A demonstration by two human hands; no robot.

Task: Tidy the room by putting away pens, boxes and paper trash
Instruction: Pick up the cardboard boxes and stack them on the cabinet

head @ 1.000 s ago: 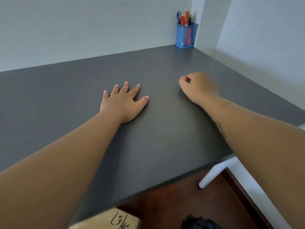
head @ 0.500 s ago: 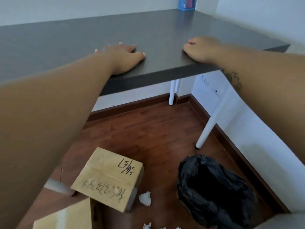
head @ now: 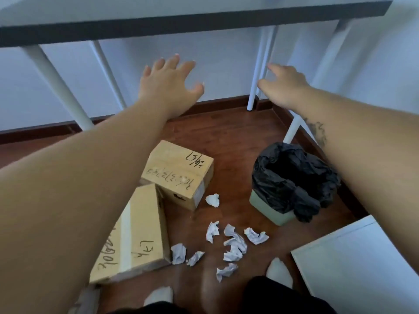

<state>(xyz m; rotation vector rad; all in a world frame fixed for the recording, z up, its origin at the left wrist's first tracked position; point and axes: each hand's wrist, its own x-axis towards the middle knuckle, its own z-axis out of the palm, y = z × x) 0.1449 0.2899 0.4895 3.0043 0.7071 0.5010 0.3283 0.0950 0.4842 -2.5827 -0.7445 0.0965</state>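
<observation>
A: What are the hands doing?

B: The left hand is wide open with its fingers spread. It holds nothing. The right hand is open too, with loose fingers, and it holds nothing. Both are up in the air in front of the desk.

A: Where is the mess?

B: Down on the wood floor. A bunch of crumpled paper balls lies near the feet. A lone paper ball sits just beside the small cardboard box. That box touches the long cardboard box. I see no pens here.

A: So what is the job now?

B: I think it is the floor mess, and nothing is picked up yet. It is best to bend low, pinch one ball in each hand and drop them in the trash bin. The bin is near, to the right of the papers. Its black bag is all bunched up on top, so aim for the middle.

A: What is in the way?

B: A white desk leg stands behind the bin. A white board sits just beside the bin. The feet are close to the papers, so mind not to step on them.
</observation>
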